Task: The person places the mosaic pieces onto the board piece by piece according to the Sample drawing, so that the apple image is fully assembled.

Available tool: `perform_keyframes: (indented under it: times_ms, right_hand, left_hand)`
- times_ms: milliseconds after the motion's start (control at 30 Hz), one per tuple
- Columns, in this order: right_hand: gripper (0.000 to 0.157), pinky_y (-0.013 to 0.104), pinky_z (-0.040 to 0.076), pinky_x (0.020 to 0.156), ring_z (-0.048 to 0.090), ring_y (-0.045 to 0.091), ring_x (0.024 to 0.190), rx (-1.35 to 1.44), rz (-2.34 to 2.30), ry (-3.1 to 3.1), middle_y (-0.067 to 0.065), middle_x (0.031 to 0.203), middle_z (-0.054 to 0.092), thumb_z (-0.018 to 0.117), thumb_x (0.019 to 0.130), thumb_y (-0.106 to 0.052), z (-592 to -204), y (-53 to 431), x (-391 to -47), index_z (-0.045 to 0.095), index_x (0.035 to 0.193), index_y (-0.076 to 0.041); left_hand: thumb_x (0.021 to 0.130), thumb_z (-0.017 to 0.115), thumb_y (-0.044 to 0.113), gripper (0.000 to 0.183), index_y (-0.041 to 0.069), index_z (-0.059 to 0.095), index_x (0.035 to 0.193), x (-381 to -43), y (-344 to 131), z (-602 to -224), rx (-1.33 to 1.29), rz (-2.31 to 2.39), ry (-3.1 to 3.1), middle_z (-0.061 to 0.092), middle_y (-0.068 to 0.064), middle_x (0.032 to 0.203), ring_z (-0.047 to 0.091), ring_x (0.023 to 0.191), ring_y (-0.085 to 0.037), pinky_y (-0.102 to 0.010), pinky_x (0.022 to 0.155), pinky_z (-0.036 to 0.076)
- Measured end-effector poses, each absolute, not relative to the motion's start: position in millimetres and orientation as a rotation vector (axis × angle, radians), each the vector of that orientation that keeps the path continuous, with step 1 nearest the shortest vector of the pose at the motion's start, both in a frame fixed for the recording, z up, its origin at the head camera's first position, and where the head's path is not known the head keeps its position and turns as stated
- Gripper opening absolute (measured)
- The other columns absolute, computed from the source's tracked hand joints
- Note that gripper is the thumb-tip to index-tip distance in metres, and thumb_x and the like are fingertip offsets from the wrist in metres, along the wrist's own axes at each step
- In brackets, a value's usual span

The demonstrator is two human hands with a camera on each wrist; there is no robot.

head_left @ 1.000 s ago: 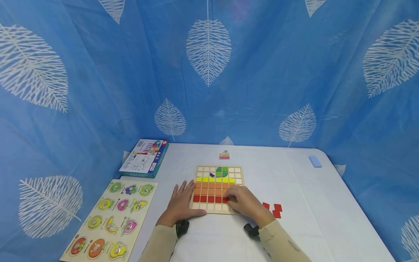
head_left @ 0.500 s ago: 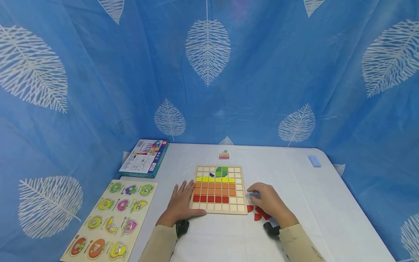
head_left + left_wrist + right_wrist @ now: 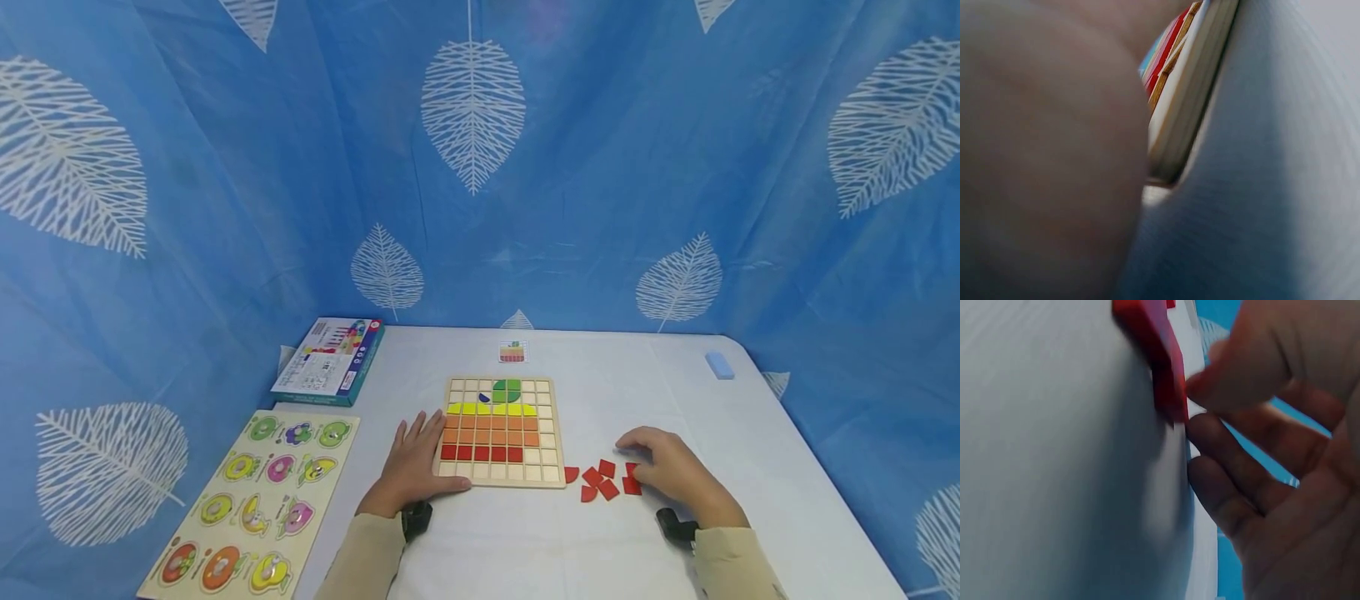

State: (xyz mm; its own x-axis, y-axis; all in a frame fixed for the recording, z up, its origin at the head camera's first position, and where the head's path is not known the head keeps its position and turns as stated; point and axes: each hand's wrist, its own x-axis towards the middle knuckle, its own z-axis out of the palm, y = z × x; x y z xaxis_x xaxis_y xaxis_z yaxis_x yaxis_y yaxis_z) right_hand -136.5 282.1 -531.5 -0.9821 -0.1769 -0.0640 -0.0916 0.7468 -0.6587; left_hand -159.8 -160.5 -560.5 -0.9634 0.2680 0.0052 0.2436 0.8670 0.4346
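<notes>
In the head view a wooden grid board (image 3: 555,457) lies flat, filled in part with green, yellow, orange and red pieces. My left hand (image 3: 411,462) rests at the board's left side, fingers spread along the edge and thumb at the lower left corner. To the right of the board are several loose red tiles (image 3: 608,489), some square and some rounded. Over the rightmost of them reaches my right hand (image 3: 678,471), its thumb low at a red tile (image 3: 1169,390) in the right wrist view and its fingers loosely bent. The left wrist view shows mostly palm and the board's edge (image 3: 1179,119).
A small picture card (image 3: 513,352) lies behind the board. On the left are a boxed game (image 3: 330,362) and a fruit puzzle board (image 3: 258,500). A blue block (image 3: 719,365) sits at the back right. Leaf-patterned blue cloth (image 3: 525,250) hangs around the white table (image 3: 525,550).
My right hand has left the board's red row, where a tile now sits in the fifth filled square, and moved right over the loose tiles. The left hand stays put.
</notes>
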Motion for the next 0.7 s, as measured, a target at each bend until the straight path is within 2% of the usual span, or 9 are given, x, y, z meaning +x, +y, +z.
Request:
perform_keyframes:
  times_ms: [267, 700]
  right_hand:
    - [0.046, 0.060, 0.050, 0.103, 0.061, 0.036, 0.121, -0.217, -1.058, 2.762, 0.005, 0.122, 0.069, 0.087, 0.074, 0.008, -530.0, 287.8, -129.4, 0.077, 0.113, -0.015]
    - [0.037, 0.058, 0.052, 0.102, 0.066, 0.030, 0.111, -0.194, -1.049, 2.816, 0.002, 0.113, 0.073, 0.083, 0.080, 0.006, -530.4, 287.2, -128.6, 0.078, 0.112, -0.011]
  left_hand:
    - [0.063, 0.080, 0.080, 0.130, 0.011, 0.037, 0.165, -160.8, -160.6, -562.4, 0.397, 0.713, 2.969, 0.034, -0.008, 0.169, 0.014, 0.158, -0.034, -0.059, 0.125, 0.000]
    - [0.064, 0.080, 0.081, 0.130, 0.011, 0.036, 0.165, -161.9, -161.3, -563.8, 0.403, 0.698, 2.976, 0.034, -0.008, 0.169, 0.015, 0.158, -0.034, -0.059, 0.125, 0.001]
